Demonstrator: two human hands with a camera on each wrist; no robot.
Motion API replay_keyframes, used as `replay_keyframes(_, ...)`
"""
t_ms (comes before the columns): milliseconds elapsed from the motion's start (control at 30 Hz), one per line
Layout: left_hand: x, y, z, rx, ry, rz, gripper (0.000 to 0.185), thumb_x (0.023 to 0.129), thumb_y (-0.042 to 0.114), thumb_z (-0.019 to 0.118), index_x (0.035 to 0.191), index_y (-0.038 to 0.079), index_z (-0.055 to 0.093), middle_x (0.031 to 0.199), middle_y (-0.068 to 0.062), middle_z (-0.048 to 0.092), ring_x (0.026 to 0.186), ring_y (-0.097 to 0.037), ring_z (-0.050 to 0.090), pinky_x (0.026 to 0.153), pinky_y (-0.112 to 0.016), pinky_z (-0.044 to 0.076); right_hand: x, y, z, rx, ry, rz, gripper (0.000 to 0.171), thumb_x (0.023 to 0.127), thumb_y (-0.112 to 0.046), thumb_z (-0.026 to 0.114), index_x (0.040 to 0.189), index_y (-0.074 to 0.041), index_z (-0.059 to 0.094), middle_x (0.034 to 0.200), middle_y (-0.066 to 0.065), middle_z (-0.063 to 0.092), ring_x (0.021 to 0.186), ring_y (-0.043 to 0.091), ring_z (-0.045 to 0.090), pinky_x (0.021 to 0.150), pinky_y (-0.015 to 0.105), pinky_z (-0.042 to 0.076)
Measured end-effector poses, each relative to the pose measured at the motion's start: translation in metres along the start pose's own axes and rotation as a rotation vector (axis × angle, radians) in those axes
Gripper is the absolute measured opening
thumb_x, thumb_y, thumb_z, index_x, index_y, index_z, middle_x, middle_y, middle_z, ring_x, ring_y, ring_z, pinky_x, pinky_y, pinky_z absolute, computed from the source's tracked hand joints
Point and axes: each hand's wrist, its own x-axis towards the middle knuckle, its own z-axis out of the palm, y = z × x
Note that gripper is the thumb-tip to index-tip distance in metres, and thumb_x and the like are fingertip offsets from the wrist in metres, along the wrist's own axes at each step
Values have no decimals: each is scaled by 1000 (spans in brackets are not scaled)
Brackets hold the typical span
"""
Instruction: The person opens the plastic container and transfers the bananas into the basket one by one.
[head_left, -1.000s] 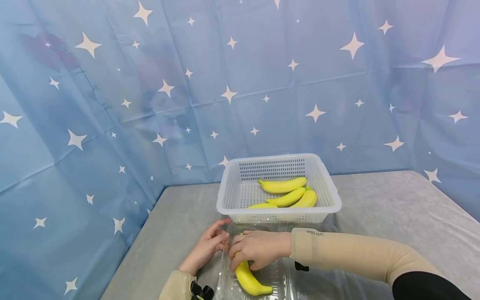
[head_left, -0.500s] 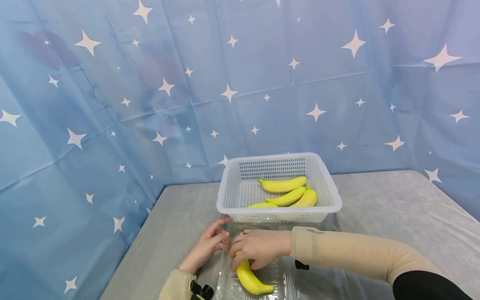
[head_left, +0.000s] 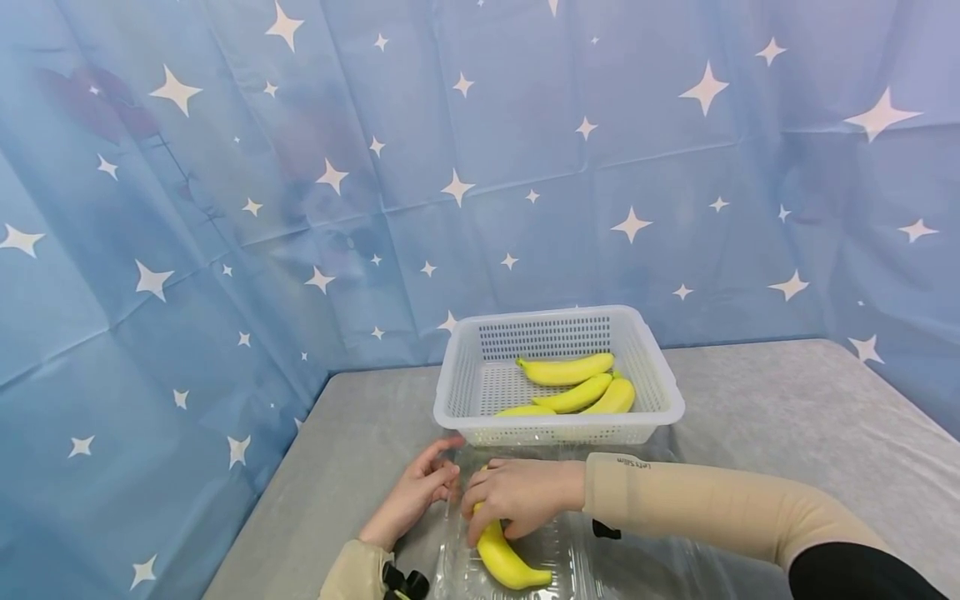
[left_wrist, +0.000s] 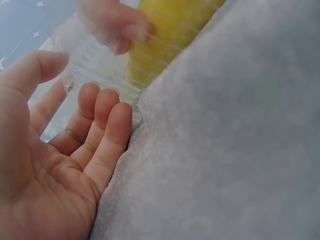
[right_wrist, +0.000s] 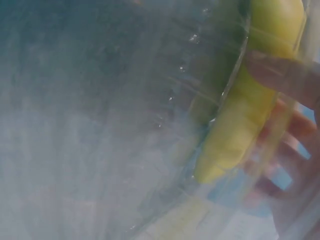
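Note:
A yellow banana (head_left: 504, 560) lies in the clear plastic clamshell container (head_left: 566, 557) at the front of the table in the head view. My right hand (head_left: 519, 497) grips its upper part from above, thumb on one side and fingers on the other. Through clear plastic in the right wrist view, the thumb and fingers flank the banana (right_wrist: 235, 125). Beside the container's left wall is my left hand (head_left: 415, 492). Its fingers are loosely bent with the fingertips right at the wall, and nothing lies in the palm (left_wrist: 55, 185).
Behind the container stands a white perforated basket (head_left: 558, 421) holding several bananas (head_left: 566, 370). Grey cloth (head_left: 757, 408) covers the table. A blue curtain with stars (head_left: 525, 167) hangs behind and at the left.
My right hand and the banana have shifted very slightly to the right. My left hand keeps its place by the container, and the basket's bananas lie as before.

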Motion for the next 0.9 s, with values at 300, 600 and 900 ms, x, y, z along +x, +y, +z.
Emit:
replay_keyframes(300,0,-1,0,-1,2,-12,47,100,15,54,145,8,40,84,-2,58,71,-13,58,65,-27,51,-2,-2,1,-16,1,1,45,82,-18,76,121,-37,66,122,-14,58,116,3,47,92,21,39)
replay_keyframes(600,0,-2,-1,-3,0,-10,47,100,15,54,144,8,40,85,-4,57,70,-14,58,65,-27,51,-4,-1,3,-24,18,-2,46,81,-18,76,122,-37,65,124,-13,57,119,4,46,94,23,39)
replay_keyframes(900,0,1,0,3,-2,-4,46,100,11,52,144,6,39,87,-3,56,71,-13,58,66,-26,51,-6,1,1,-37,43,-8,48,79,-18,77,122,-37,65,124,-12,57,118,5,47,94,24,39)
